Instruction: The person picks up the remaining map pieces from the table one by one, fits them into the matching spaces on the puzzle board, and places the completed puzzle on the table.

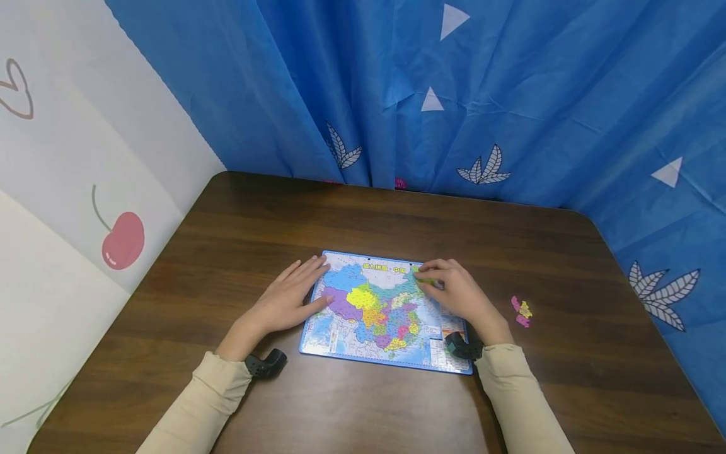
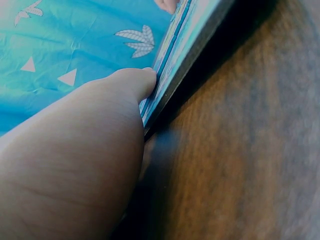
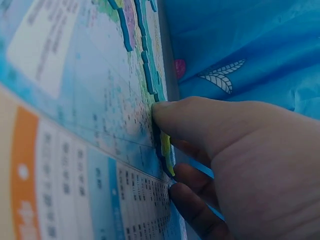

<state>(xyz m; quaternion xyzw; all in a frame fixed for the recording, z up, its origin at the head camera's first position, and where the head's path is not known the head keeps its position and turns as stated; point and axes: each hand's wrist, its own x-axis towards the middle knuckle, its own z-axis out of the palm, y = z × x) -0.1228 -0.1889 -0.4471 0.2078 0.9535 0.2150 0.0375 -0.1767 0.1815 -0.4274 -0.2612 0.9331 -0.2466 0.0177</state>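
Observation:
A map jigsaw board (image 1: 363, 357) with a blue edge lies flat on the table, its coloured pieces forming a map. At its left edge my left hand (image 1: 285, 299) rests with fingers spread, the thumb (image 2: 145, 82) laid on the board. Over the upper right corner, my right hand (image 1: 455, 290) pinches a yellow-green puzzle piece (image 3: 166, 154) with curled fingers. That piece sits right at the map's surface beside the teal pieces (image 3: 151, 75); the fingers partly cover it.
To the right of the board, a yellow puzzle piece (image 1: 525, 308) and pink pieces (image 1: 522, 321) lie loose on the brown wooden table (image 1: 567, 378). A blue curtain (image 1: 351, 82) hangs behind the table, and a white printed sheet (image 1: 62, 157) is on the left.

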